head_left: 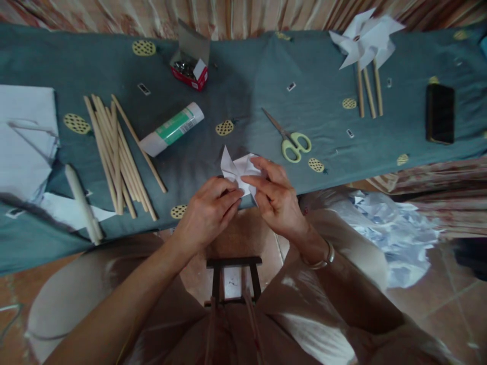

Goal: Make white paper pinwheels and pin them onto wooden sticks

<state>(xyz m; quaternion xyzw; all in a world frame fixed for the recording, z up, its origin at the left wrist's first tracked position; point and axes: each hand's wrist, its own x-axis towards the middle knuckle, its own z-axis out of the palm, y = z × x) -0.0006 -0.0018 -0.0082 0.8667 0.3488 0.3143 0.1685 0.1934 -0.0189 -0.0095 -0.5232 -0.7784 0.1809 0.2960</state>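
Between my hands, at the near edge of the table, is a white paper pinwheel (240, 165) with folded blades. My left hand (211, 205) pinches its lower left side, fingers closed. On the right side, my right hand (279, 197) grips the paper with its thumb and fingers, the index finger lying toward the middle. The fingers partly cover the folds. Beyond my right hand lie scissors (291, 142) with light green handles, blades slightly apart. A white roll with a green label (175, 129) lies to the left of the pinwheel.
Several wooden sticks (117, 152), a whitish pen-like tool (81, 203) and white paper sheets (25, 137) lie left. An open red box (190, 73) holds small metal pieces. Finished pinwheels on sticks (365, 43) and a black phone (440, 113) lie right. A bag of paper scraps (395, 233) sits below.
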